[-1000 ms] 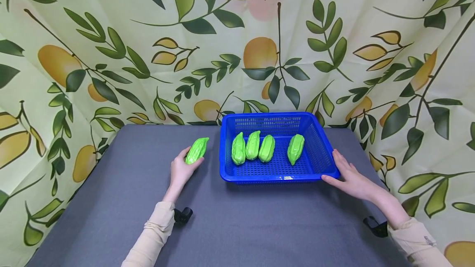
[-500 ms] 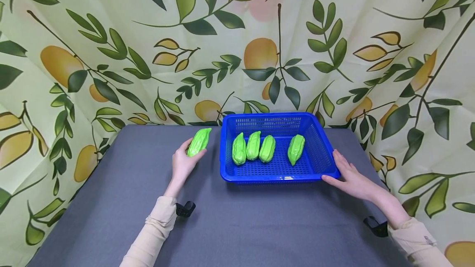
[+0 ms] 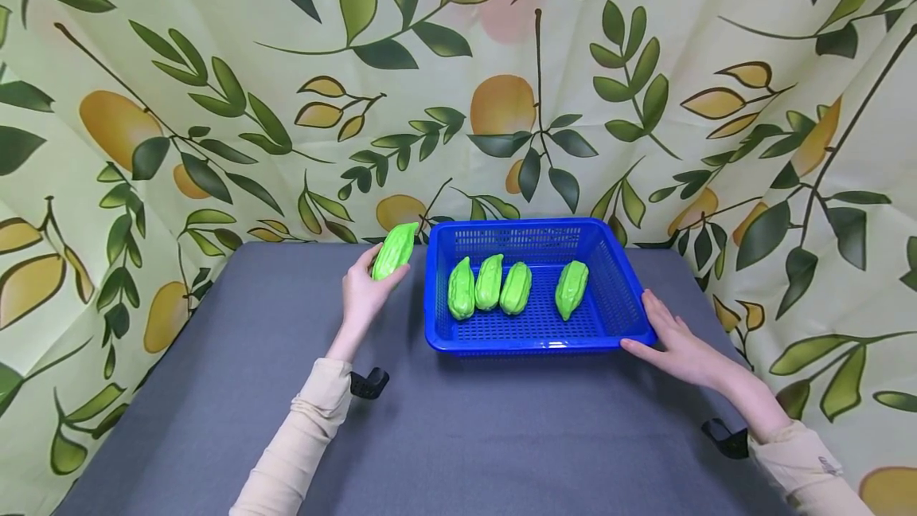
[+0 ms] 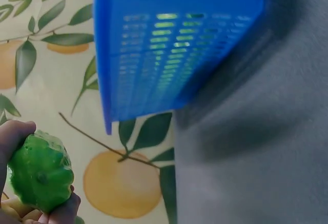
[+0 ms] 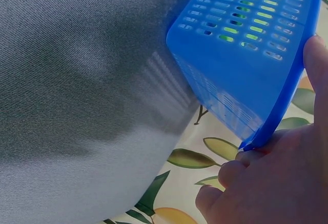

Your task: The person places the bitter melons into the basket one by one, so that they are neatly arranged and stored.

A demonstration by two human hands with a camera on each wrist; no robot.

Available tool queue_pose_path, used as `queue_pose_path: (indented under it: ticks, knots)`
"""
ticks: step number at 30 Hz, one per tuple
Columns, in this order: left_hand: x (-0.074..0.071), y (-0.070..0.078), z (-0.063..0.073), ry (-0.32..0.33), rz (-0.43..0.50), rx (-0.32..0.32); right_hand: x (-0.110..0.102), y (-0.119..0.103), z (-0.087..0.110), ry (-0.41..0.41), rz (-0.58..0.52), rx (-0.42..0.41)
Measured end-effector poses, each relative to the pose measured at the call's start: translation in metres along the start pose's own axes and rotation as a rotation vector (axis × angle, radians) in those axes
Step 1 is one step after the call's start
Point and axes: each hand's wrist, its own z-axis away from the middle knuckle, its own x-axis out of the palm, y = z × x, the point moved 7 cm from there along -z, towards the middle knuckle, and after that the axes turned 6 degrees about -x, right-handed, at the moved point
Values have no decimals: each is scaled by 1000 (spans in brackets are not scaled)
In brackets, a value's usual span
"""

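Note:
My left hand (image 3: 365,289) grips a green bitter melon (image 3: 395,251) above the table, left of the blue basket. In the left wrist view the bitter melon (image 4: 41,172) shows its lobed end, with thumb and fingers on either side. Inside the blue plastic basket (image 3: 537,345) lie several more bitter melons, three side by side on the left and one bitter melon (image 3: 571,290) apart on the right. At the basket's front right corner rests my right hand (image 3: 677,349), thumb on the near rim and extended fingers along the right side. The right wrist view shows this hand (image 5: 277,183) against the basket rim (image 5: 294,88).
A dark grey cloth covers the table (image 3: 501,436). Behind it and at both sides hangs a curtain (image 3: 444,158) printed with leaves and fruit. Black wrist-camera mounts sit near both sleeves. The basket's slotted side wall (image 4: 179,55) stands up from the table.
My left hand has lifted the bitter melon and carried it away from me and slightly right, toward the basket. The right hand and the basket have stayed in place.

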Motion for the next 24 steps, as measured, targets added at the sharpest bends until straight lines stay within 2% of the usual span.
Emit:
queue_pose_path:
  ticks: [7,17,24]
  knots:
    - [13,23,1,-24,30,30,0,1,0,5,4,-6]
    - [23,50,-2,-48,75,58,0,2,0,-3,-5,-6]
    - [38,83,1,-95,72,125,0,1,-1,-7,-9,-2]
